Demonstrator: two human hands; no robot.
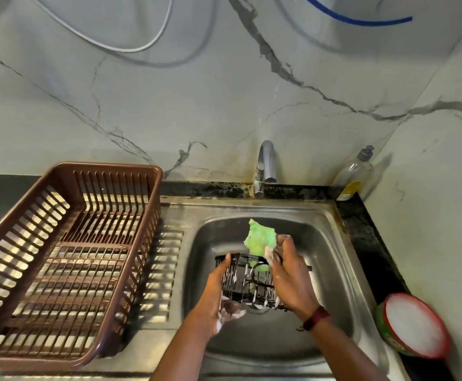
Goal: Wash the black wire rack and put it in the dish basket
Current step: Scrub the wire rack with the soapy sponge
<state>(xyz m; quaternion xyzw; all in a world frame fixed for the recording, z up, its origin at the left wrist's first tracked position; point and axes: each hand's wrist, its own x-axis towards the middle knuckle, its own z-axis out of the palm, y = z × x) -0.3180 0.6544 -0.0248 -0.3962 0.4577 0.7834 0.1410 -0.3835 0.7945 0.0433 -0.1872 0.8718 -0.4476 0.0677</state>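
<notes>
The black wire rack (pixel 247 281) is held over the steel sink (pixel 331 243), with soap suds on its wires. My left hand (pixel 219 295) grips its left side, fingers curled under the lower edge. My right hand (pixel 287 273) holds a green scrubbing pad (pixel 260 239) against the rack's top right edge. The brown plastic dish basket (pixel 67 259) stands on the sink's draining board to the left, with nothing in it.
A chrome tap (pixel 265 166) rises behind the sink; no water runs from it. A clear dish-soap bottle (pixel 353 174) stands in the back right corner. A round tub of white cleaning paste (pixel 414 325) sits on the dark counter at the right.
</notes>
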